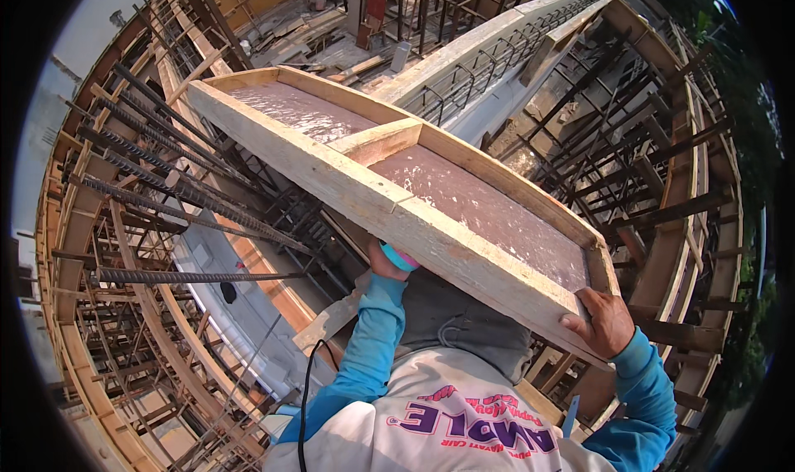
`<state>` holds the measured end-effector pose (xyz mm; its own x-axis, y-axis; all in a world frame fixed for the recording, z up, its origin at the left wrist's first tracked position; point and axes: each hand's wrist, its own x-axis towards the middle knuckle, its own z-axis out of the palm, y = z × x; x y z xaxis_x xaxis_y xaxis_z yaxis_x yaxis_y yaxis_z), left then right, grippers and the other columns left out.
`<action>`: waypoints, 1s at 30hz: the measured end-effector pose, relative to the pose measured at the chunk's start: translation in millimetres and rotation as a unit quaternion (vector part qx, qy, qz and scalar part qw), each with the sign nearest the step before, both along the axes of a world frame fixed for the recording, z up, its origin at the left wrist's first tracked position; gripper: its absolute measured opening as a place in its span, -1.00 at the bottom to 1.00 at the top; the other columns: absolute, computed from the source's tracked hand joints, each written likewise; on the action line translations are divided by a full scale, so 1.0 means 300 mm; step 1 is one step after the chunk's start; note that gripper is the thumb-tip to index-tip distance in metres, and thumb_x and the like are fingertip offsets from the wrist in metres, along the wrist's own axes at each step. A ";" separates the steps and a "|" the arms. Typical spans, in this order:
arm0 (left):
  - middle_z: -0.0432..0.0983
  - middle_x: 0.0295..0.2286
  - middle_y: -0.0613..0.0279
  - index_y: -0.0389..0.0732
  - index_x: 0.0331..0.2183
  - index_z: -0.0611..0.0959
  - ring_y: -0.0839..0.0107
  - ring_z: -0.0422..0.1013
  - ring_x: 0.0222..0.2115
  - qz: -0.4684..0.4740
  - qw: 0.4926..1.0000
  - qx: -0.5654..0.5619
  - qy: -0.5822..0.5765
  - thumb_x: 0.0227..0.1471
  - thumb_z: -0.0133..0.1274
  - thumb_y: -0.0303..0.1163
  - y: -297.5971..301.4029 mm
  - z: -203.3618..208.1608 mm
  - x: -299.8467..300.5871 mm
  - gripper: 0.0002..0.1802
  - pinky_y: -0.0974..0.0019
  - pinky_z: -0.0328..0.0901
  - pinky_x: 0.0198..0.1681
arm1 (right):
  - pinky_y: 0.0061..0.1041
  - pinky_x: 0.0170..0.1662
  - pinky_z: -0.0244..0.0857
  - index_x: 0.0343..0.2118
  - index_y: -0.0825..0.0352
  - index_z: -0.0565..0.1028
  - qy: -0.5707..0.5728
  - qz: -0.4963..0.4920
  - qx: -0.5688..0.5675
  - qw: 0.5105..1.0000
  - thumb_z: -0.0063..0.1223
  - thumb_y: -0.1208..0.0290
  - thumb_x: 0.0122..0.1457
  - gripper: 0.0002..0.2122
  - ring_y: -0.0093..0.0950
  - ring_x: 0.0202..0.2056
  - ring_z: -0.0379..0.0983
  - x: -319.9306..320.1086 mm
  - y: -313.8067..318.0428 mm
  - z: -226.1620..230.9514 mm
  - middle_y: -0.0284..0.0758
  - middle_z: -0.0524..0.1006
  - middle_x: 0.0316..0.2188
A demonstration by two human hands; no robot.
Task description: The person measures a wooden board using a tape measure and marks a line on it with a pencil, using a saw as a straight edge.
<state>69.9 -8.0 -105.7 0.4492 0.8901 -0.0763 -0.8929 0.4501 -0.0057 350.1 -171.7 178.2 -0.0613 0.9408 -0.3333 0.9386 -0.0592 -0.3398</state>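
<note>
A long wooden formwork panel (320,176), a timber frame with one crosspiece and a shiny brownish board inside, slants across the middle in front of my body. My right hand (603,323) is wrapped over its near right corner, thumb on the near rail. Just below the middle of that rail is my left hand (383,263), its fingers mostly hidden under the panel. A turquoise and pink rounded thing (401,257) shows against this hand; its kind cannot be made out. Turquoise sleeves cover both forearms.
Several ribbed steel bars (190,277) jut out at the left. Beyond the panel runs a curved beam form with a rebar cage (480,79). Timber and pole scaffolding (662,211) stands at the right, with open gaps below. A black cord (305,397) hangs at my left arm.
</note>
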 end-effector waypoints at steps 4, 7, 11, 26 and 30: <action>0.31 0.03 0.08 -0.21 0.07 0.34 0.10 0.26 0.03 -0.011 0.987 -0.103 0.125 0.17 -0.30 -0.01 0.068 0.120 0.110 -0.42 0.01 0.17 0.10 | -0.19 -0.42 0.27 -0.44 0.49 0.42 0.045 -0.025 -0.010 0.999 -0.11 -0.09 0.15 -0.45 -0.01 -0.51 0.41 0.100 0.013 -0.006 0.04 0.41 -0.63; 0.37 -0.02 0.10 -0.20 0.04 0.38 0.17 0.31 -0.01 0.008 0.990 -0.044 0.135 0.19 -0.26 -0.09 0.130 0.145 0.174 -0.50 0.08 0.22 0.06 | -0.23 -0.46 0.23 -0.43 0.51 0.42 0.073 -0.059 -0.005 0.996 -0.16 -0.11 0.17 -0.43 -0.03 -0.55 0.39 0.150 0.033 0.017 0.01 0.37 -0.66; 0.48 -0.42 0.30 -0.10 -0.25 0.50 0.33 0.43 -0.36 0.036 0.994 0.031 0.095 0.17 -0.13 -0.14 0.230 0.272 0.195 -0.74 0.15 0.37 -0.30 | -0.31 -0.40 0.21 -0.44 0.50 0.42 0.075 -0.044 0.007 0.996 -0.26 -0.08 0.23 -0.43 -0.20 -0.56 0.33 0.186 0.127 0.096 -0.06 0.36 -0.63; 0.49 -0.42 0.18 -0.21 -0.24 0.50 0.26 0.46 -0.37 0.018 0.976 -0.019 0.218 0.18 -0.17 -0.16 0.359 0.224 0.235 -0.68 0.21 0.40 -0.29 | -0.51 -0.09 0.26 -0.06 0.48 0.40 0.022 -0.247 -0.138 0.959 -0.35 -0.25 0.18 -0.28 -0.46 -0.22 0.43 0.407 0.237 0.151 -0.14 0.49 -0.23; 0.48 -0.42 0.27 -0.16 -0.25 0.53 0.33 0.45 -0.43 -0.028 0.954 -0.168 0.246 0.18 -0.18 -0.12 0.327 0.065 0.268 -0.66 0.21 0.40 -0.28 | -0.51 -0.07 0.25 -0.03 0.45 0.39 -0.019 -0.246 -0.121 0.962 -0.41 -0.27 0.18 -0.26 -0.46 -0.19 0.43 0.548 0.243 0.107 -0.16 0.49 -0.20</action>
<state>150.4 89.9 -86.1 0.3321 0.7543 -0.5663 -0.7993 0.5438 0.2557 514.3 -98.9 210.2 0.3876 0.7479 -0.5388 0.7882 -0.5720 -0.2269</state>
